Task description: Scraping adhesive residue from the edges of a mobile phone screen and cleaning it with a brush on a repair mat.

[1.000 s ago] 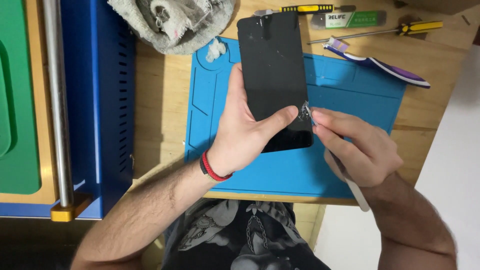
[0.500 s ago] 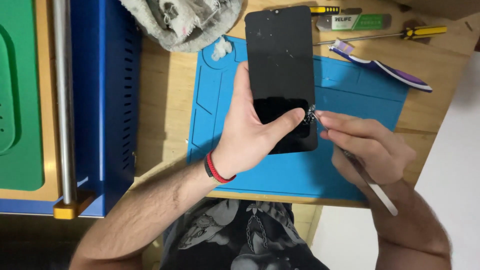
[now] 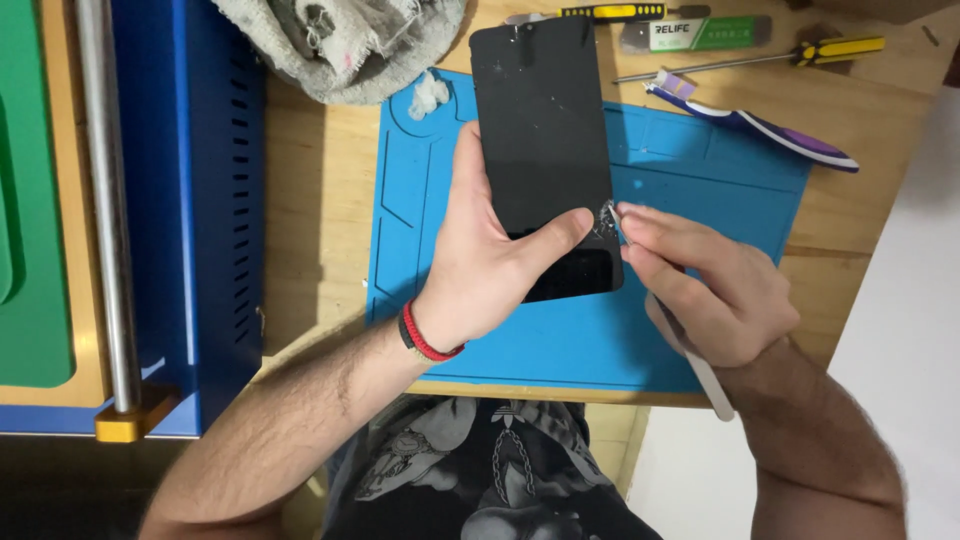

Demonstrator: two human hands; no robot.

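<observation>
Left hand (image 3: pixel 490 265) gripping a black phone screen (image 3: pixel 545 150) upright over the blue work mat (image 3: pixel 700 330), thumb across the glass, right hand (image 3: pixel 715 290) pinching a white tool (image 3: pixel 695 365) at the screen's right edge, 2 yellow-handled screwdrivers (image 3: pixel 840 47) beyond, grey rag (image 3: pixel 340 40) top left.

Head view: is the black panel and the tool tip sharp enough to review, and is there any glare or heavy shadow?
Head view: evenly lit and sharp; the black panel shows dust specks and only a faint sheen, no blown-out glare; the left hand casts a soft shadow on the blue mat; the tool tip at the right hand is small but readable; the lower left corner is dark.
</observation>
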